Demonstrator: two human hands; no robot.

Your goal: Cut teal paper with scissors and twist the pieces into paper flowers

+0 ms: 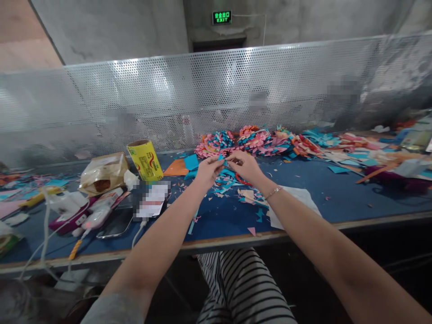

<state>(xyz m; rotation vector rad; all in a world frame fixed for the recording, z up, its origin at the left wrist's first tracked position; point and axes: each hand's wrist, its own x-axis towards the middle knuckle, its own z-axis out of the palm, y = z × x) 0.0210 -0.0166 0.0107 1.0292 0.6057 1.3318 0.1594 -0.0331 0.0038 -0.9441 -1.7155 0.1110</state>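
My left hand (209, 170) and my right hand (245, 165) meet over the blue tabletop, fingertips close together. Between them is a small piece of blue paper (221, 157), pinched by the fingers of both hands. Blue paper scraps (227, 179) lie just beneath the hands, with a red loop partly hidden near my right hand. Beyond my fingers sit bunches of folded pink, blue and orange paper pieces (253, 138). An orange paper sheet (176, 168) and a blue paper square (191, 162) are left of my left hand.
A yellow cardboard tube (146, 160), a paper bag (104, 173), a lit phone (153, 200) and charging cables (45, 225) crowd the left. White paper (295, 204) lies under my right forearm. A perforated metal screen (162, 99) stands behind the table.
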